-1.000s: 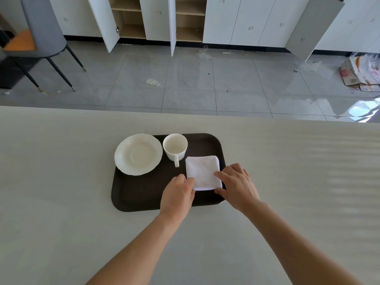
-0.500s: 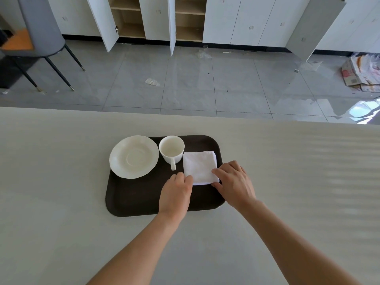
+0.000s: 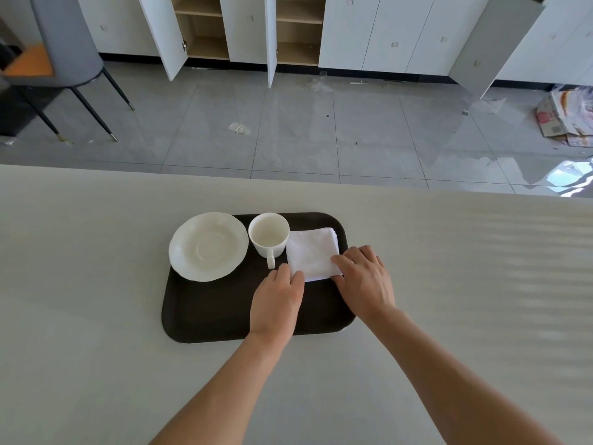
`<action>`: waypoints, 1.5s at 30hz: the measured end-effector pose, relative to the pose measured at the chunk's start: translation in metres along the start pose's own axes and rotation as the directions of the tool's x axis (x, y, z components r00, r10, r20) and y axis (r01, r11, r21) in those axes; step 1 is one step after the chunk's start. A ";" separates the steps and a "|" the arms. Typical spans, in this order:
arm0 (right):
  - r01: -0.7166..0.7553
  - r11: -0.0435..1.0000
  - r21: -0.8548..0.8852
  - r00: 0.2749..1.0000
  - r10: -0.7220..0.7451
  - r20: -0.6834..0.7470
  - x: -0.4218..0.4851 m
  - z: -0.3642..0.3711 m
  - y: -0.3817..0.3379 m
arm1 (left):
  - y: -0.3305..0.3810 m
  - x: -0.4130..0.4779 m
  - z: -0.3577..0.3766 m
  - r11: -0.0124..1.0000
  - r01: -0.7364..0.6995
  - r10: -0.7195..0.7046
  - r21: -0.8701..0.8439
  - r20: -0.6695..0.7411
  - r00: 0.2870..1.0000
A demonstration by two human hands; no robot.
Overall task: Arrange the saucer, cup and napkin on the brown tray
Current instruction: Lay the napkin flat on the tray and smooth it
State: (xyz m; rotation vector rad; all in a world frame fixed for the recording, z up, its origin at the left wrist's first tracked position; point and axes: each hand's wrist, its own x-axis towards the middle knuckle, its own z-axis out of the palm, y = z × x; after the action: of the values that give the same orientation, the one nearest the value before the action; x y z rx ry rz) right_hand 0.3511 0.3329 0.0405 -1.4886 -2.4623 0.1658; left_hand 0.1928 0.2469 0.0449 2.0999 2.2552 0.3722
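Note:
A dark brown tray [image 3: 218,313] lies on the pale table. At its far left sits a white saucer [image 3: 208,246], overhanging the tray's left rim. A white cup [image 3: 269,234] stands upright beside it, handle toward me. A folded white napkin [image 3: 311,252] lies at the tray's far right. My left hand [image 3: 278,300] touches the napkin's near left corner with its fingertips. My right hand [image 3: 364,279] rests its fingers on the napkin's near right corner. Both hands press on the napkin; neither lifts it.
The pale table [image 3: 96,316] spreads wide on all sides of the tray. Beyond its far edge is a grey tiled floor, white cabinets with open doors [image 3: 272,36], a grey chair [image 3: 64,56] at far left and flattened cardboard [image 3: 561,120] at far right.
The napkin has slid a little farther back on the tray under both hands, which moved forward with it. Saucer and cup stay put; the view shifted slightly.

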 end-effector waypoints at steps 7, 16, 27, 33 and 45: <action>0.016 1.000 0.000 1.000 -0.016 0.015 -0.003 -0.001 0.004 | -0.006 0.004 0.001 0.989 -0.130 0.128 0.063 0.035 0.991; 0.017 1.000 -0.016 1.000 -0.017 -0.004 0.011 0.006 0.001 | -0.007 0.013 0.005 0.972 -0.179 0.174 0.154 0.046 0.984; -0.033 0.999 -0.007 0.999 0.033 -0.031 0.014 0.014 0.000 | -0.011 0.005 0.022 0.993 -0.118 0.118 0.012 -0.018 0.993; 0.008 1.000 0.029 0.993 -0.012 0.118 0.029 0.018 -0.005 | -0.010 0.003 0.021 0.985 -0.171 0.172 -0.036 0.037 0.984; 0.013 0.992 -0.126 0.967 0.019 0.253 0.031 0.030 0.002 | -0.016 0.002 0.030 0.990 -0.143 0.144 -0.023 0.196 0.970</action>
State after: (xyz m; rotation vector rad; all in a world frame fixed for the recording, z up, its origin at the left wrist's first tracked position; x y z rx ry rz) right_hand 0.3312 0.3621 0.0162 -1.6122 -2.7177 0.2172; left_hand 0.1829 0.2527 0.0133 2.1938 1.9968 0.1679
